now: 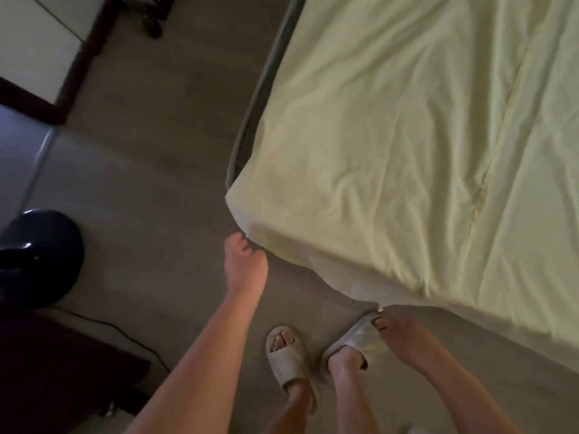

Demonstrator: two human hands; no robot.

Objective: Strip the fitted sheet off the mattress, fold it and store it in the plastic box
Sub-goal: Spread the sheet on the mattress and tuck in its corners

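Fitted sheet [407, 136] pale yellow-green, creased, spread over mattress [247, 133]; grey mattress side bare along the left edge; near corner of sheet loose, hem hanging stretched between the 2 hands; left hand [246, 261] at that corner, fingers curled round the hem; right hand [407, 336] low by the bed's near side, fingertips pinching the hem; blurred, finer grip detail not clear; 2 pale slippers [288, 355] on brownish floor [156, 151] between the arms; dark round object [44, 245] far left.
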